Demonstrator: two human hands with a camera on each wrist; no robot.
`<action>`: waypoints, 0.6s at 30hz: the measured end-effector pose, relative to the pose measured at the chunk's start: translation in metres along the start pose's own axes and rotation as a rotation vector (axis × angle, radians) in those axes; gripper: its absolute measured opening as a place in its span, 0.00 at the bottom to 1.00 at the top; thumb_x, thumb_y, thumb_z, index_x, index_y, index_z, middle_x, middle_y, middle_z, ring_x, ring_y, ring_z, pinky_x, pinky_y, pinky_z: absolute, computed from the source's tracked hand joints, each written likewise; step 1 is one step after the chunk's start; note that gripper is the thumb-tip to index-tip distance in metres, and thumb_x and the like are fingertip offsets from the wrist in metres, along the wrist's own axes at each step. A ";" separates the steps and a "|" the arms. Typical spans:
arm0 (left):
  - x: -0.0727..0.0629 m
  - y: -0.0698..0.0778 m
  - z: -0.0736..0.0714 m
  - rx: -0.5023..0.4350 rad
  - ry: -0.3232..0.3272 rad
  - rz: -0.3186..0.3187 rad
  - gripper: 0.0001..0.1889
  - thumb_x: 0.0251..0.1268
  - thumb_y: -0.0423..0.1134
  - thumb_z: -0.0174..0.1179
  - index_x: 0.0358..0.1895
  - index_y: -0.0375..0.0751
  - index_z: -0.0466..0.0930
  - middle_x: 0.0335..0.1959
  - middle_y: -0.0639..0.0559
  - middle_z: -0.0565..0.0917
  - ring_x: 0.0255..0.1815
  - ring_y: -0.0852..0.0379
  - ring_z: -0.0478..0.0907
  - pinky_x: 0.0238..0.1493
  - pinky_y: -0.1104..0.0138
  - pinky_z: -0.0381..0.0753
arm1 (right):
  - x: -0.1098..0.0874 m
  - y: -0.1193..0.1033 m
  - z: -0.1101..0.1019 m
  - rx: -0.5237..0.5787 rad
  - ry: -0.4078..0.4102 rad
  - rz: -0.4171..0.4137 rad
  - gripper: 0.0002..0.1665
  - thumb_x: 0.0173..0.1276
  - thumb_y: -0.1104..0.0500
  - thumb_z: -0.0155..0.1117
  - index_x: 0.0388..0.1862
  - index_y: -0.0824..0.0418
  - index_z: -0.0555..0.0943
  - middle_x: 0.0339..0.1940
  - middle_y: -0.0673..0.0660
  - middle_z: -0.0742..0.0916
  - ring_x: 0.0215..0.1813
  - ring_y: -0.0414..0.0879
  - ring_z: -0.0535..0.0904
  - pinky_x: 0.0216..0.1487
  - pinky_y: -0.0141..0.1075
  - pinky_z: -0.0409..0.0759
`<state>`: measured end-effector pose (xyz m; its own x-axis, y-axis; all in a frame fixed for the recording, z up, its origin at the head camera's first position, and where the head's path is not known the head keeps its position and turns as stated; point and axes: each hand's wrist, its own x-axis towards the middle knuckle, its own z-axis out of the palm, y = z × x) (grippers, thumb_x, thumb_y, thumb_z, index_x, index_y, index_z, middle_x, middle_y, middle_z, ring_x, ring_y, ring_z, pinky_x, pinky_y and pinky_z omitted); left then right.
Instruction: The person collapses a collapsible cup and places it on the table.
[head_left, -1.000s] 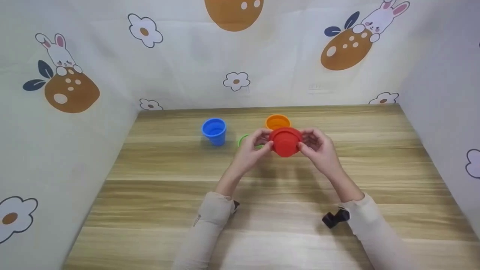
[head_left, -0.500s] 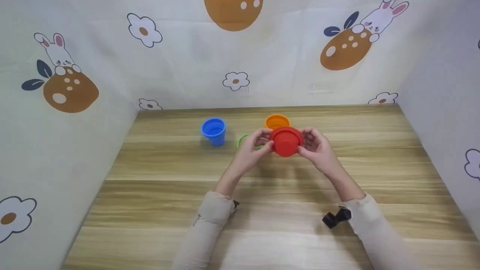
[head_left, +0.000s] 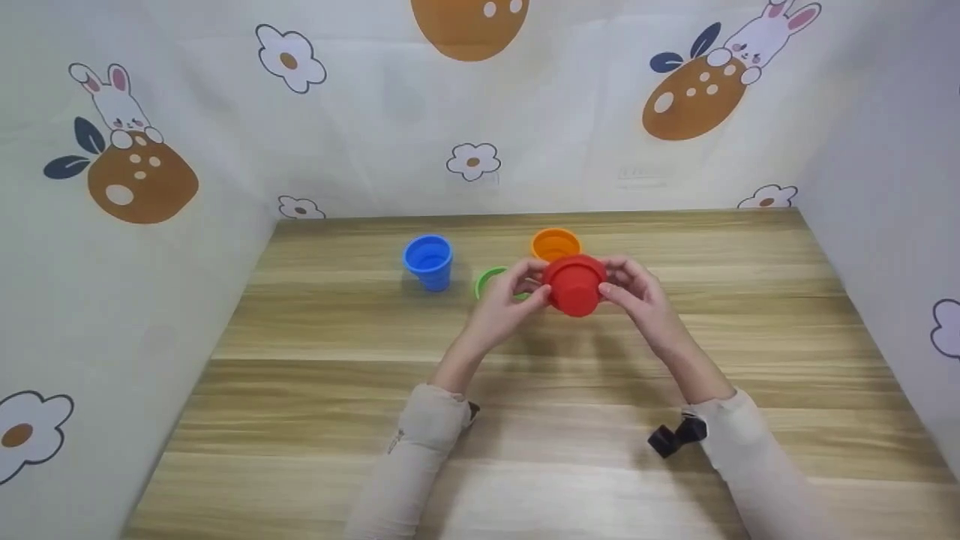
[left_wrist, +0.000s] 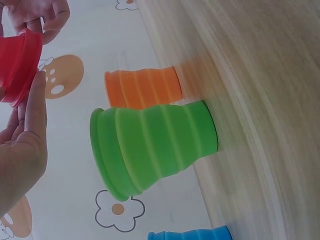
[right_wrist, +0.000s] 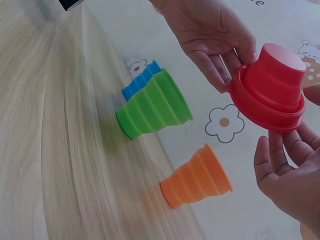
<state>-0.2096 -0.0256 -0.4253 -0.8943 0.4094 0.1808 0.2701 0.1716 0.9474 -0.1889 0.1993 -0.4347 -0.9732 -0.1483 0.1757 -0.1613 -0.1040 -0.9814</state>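
Above the table, a red collapsible cup (head_left: 576, 286) is held between both hands, its narrow base turned toward the head camera. In the right wrist view the red cup (right_wrist: 275, 85) shows a partly folded wall, with a wide rim and a stepped narrow part. My left hand (head_left: 511, 301) pinches its left side between thumb and fingers. On the opposite side my right hand (head_left: 639, 298) pinches the rim the same way. Just behind the left hand stands a green cup (left_wrist: 155, 147), mostly hidden in the head view. An orange cup (head_left: 556, 244) stands upright behind the red one.
Left of the hands a blue cup (head_left: 429, 262) stands upright and extended on the wooden table (head_left: 315, 420). A patterned cloth wall (head_left: 375, 135) rises along the table's back edge, with further walls at both sides.
Both hands have shifted very slightly right with the red cup, and a bit more of the green rim shows. The other cups have stayed in place.
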 end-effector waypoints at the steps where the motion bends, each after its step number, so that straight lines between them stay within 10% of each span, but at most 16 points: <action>1: 0.000 0.000 0.000 0.000 -0.004 -0.001 0.17 0.70 0.33 0.59 0.59 0.34 0.75 0.52 0.39 0.83 0.50 0.48 0.83 0.52 0.66 0.86 | 0.000 0.000 0.000 -0.005 0.002 0.005 0.16 0.70 0.71 0.55 0.56 0.67 0.75 0.40 0.47 0.87 0.43 0.40 0.82 0.48 0.30 0.85; 18: 0.001 0.003 0.005 0.044 -0.045 -0.013 0.18 0.71 0.43 0.60 0.59 0.38 0.76 0.50 0.42 0.86 0.51 0.52 0.84 0.58 0.66 0.84 | -0.002 0.000 -0.003 -0.054 -0.081 0.048 0.22 0.72 0.68 0.58 0.63 0.70 0.71 0.48 0.46 0.87 0.48 0.41 0.84 0.49 0.32 0.87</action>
<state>-0.2075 -0.0201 -0.4239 -0.8812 0.4464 0.1558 0.2750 0.2158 0.9369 -0.1872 0.2028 -0.4357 -0.9640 -0.2309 0.1321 -0.1256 -0.0424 -0.9912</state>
